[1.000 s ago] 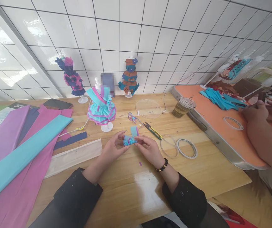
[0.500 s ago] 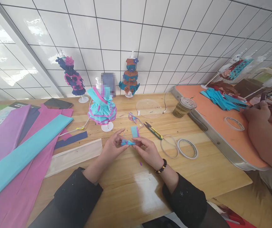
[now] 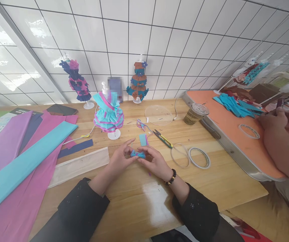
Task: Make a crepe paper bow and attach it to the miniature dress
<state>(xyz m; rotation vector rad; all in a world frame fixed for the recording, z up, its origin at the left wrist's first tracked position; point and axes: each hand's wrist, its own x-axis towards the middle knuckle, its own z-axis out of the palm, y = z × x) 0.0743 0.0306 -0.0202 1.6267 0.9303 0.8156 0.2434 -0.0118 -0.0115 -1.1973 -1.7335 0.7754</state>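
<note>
A small pleated bow [image 3: 137, 154], turquoise with purple, is held between both hands above the wooden table. My left hand [image 3: 120, 156] pinches its left end between thumb and fingers. On the bow's right end, the fingers and thumb of my right hand [image 3: 157, 162] are closed. Just beyond the fingers lies a turquoise and purple strip [image 3: 143, 139]. Yellow-and-black thread snips [image 3: 163, 138] rest to the right of it. Behind my left hand stands a mini dress form in a ruffled turquoise dress with pink trim [image 3: 108, 116].
Crepe paper sheets [image 3: 31, 151] cover the table's left side, beside a cream strip [image 3: 80, 166]. Tape rolls [image 3: 199, 158] and a lidded cup [image 3: 196, 113] are at the right. Two more dressed forms stand by the wall. A co-worker's arm [image 3: 278, 144] rests over the orange table.
Both hands have shifted slightly, and the bow has moved a little right and toward me. My right fingers now reach over its right end, and more of its pleated face shows.
</note>
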